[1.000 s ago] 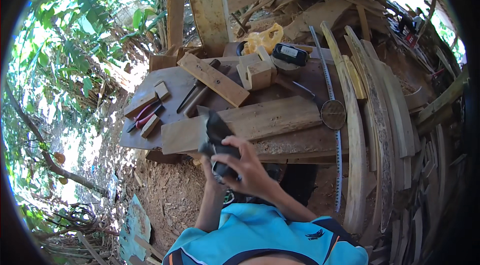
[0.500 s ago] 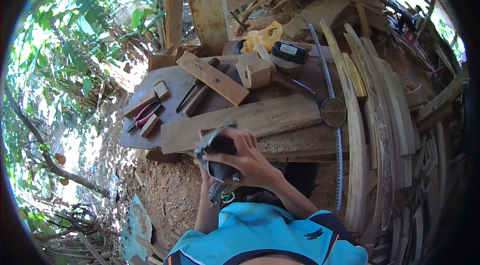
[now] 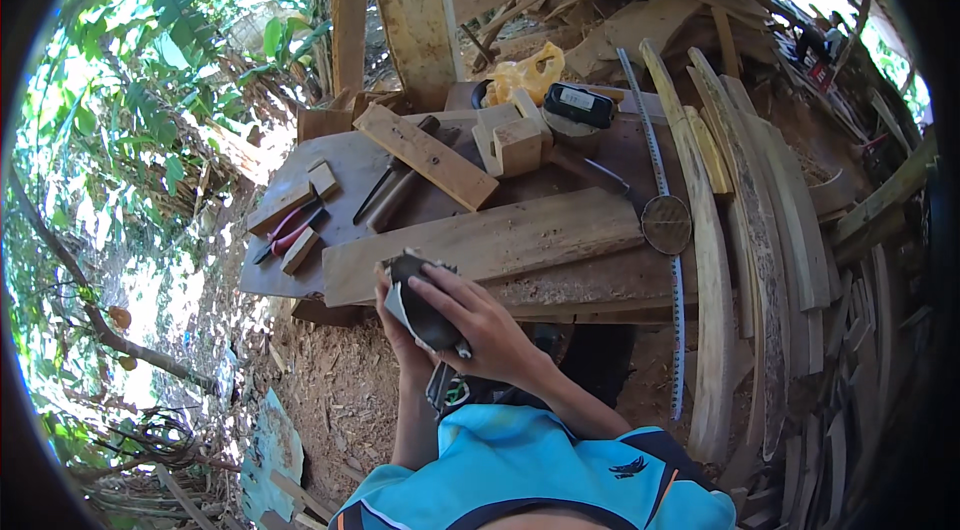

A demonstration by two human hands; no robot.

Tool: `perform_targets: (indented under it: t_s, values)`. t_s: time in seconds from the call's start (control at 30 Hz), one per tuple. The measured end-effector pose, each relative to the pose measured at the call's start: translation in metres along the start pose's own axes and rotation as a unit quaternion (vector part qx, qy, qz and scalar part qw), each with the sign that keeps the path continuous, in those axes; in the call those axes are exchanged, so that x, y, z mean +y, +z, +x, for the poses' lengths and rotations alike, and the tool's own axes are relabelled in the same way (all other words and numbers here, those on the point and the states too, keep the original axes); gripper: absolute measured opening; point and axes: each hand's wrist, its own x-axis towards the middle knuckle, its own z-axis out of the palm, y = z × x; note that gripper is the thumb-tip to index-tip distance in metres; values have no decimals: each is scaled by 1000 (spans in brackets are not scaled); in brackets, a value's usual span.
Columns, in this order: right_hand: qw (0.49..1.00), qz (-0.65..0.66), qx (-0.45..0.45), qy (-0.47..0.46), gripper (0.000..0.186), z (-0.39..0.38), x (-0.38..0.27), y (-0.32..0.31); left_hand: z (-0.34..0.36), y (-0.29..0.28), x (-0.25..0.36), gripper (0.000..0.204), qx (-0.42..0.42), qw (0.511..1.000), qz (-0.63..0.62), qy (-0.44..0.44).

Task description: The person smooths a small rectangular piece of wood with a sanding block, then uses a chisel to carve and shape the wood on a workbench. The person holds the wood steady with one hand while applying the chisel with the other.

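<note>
Both my hands hold a dark grey, curved, sheet-like bundle (image 3: 428, 315) with a pale inner face, close to my body over the near edge of the workbench. My right hand (image 3: 485, 330) is closed over its top and right side. My left hand (image 3: 400, 335) grips it from the left and below, its fingers partly hidden. A narrow grey strip (image 3: 437, 385) hangs beneath the bundle. I cannot make out its exact kind. Just beyond my hands, a long wooden board (image 3: 490, 238) lies across the workbench (image 3: 590, 285).
Red-handled pliers (image 3: 292, 230) lie among small wood blocks at the left. A drilled plank (image 3: 425, 155) rests across tools. Farther back are a wooden block assembly (image 3: 512, 145), a yellow plastic bag (image 3: 530, 75) and a black case (image 3: 580, 105). A tape measure (image 3: 655, 145) and long planks (image 3: 700, 330) run along the right.
The bundle has been turned in my hands, and more of its pale face shows. My right fingers now spread over its top; my left fingers show along its left side.
</note>
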Motion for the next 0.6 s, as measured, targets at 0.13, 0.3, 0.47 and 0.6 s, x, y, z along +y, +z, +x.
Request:
perform_targets:
  t_s: [0.13, 0.3, 0.47, 0.6]
  values:
    - [1000, 14, -18, -13, 83, -17, -2, 8, -3, 0, 12, 61, -36, 994, 105, 21]
    - [999, -13, -38, -1, 81, -19, -8, 8, -2, -1, 12, 62, -29, 994, 102, 7]
    - [999, -22, -47, 3, 80, -19, -7, 6, -6, 5, 11, 62, -22, 994, 103, -26]
    - [998, -26, -51, 12, 80, -20, -6, 4, -6, 4, 9, 61, -19, 994, 96, -40]
